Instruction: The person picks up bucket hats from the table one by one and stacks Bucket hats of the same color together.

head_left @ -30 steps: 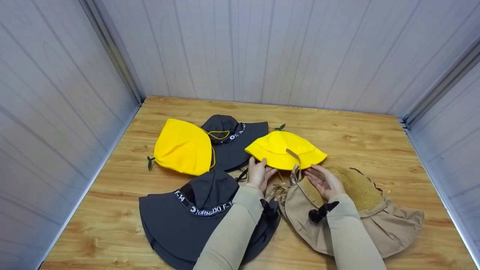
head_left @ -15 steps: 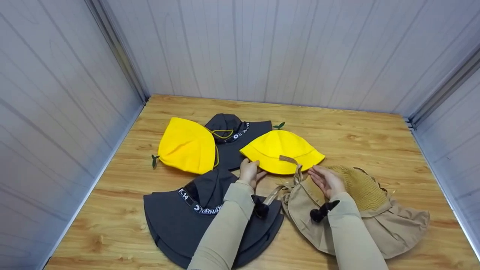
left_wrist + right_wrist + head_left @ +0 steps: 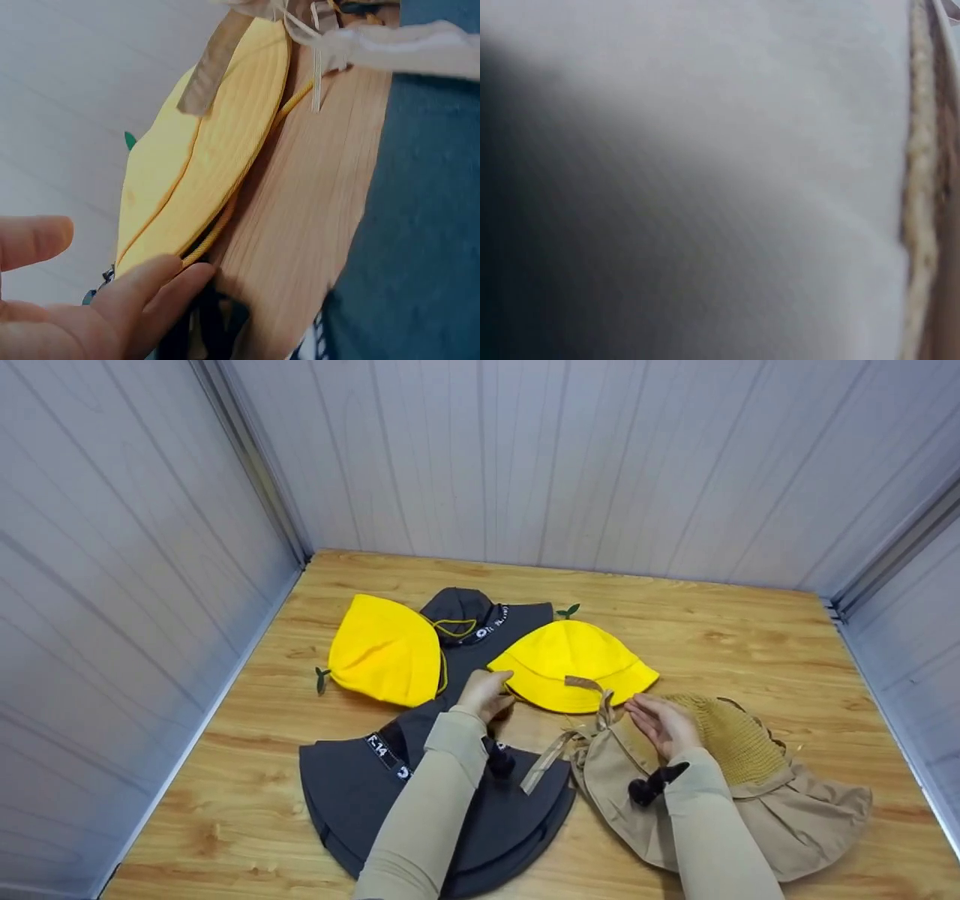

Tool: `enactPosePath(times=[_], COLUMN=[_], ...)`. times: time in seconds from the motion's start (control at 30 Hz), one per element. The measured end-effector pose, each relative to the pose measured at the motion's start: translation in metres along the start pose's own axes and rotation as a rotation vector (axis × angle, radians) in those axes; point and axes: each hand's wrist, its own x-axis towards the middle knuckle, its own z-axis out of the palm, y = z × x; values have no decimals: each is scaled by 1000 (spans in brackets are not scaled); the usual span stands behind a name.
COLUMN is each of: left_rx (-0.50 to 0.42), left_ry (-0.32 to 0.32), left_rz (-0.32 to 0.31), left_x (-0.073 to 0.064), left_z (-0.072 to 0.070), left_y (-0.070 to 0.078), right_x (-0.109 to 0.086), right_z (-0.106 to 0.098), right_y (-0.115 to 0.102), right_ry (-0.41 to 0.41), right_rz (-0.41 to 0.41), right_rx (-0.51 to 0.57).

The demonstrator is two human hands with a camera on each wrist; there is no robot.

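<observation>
A yellow bucket hat [image 3: 574, 660] with a green sprout on top sits crown up near the table's middle. My left hand [image 3: 484, 692] is at its left brim; in the left wrist view the fingers [image 3: 150, 289] touch the brim end and the thumb stands away from it. On the other side, my right hand [image 3: 664, 724] has extended fingertips right at the brim's right end. This hand is over a beige sun hat [image 3: 795, 817] with a straw-coloured crown. The beige hat's ribbon [image 3: 583, 682] overlaps the yellow brim. Blurred pale cloth [image 3: 780, 112] fills the right wrist view.
Another yellow hat [image 3: 386, 652] lies on its side at the left, partly over a dark grey hat [image 3: 525, 622]. In front, stacked dark grey brims [image 3: 345, 780] lie under my left forearm. Panelled walls [image 3: 525, 457] enclose the wooden table [image 3: 210, 787].
My left hand has moved left along the yellow hat's brim, and the hat has shifted slightly left on the table. The ribbon end has dropped sideways. The head view has turned slightly left.
</observation>
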Motion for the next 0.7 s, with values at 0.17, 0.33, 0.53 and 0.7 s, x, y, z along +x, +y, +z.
enactPosePath(times=[0.17,0.33,0.53,0.7], left_rx=[35,30,61,42], left_ry=[21,228,631,834], left_rz=[73,228,358,212], left_x=[-6,-7,-7,-8], left_z=[-12,-29,-65,-94], left_y=[9,20,30,29], right_x=[2,1,1,2], right_z=[1,-2,-4,-1], right_y=[0,-1,-2,0], right_ry=[-18,-17,-39,-35], right_rz=[8,17,22,17], right_rx=[-11,-13,8,3])
